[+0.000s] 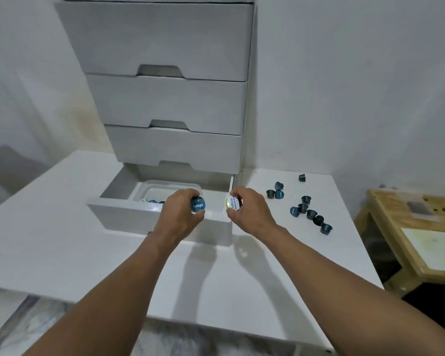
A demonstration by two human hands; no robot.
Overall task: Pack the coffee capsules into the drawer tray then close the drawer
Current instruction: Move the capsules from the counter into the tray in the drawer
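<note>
Head: loose capsules (312,214) btw drawer (129,217), wood stool (385,209).

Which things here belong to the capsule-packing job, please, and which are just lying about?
Job: open drawer, tray, loose capsules, blue capsule in left hand, white-lidded capsule in right hand.
Idle: closed upper drawers, wooden table.

Tray (139,189) in open drawer (118,210); loose capsules (309,213) lie right.

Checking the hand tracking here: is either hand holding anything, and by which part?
The left hand grips a blue capsule round its sides, lid facing the camera; the right hand pinches a white-lidded capsule by its sides.
</note>
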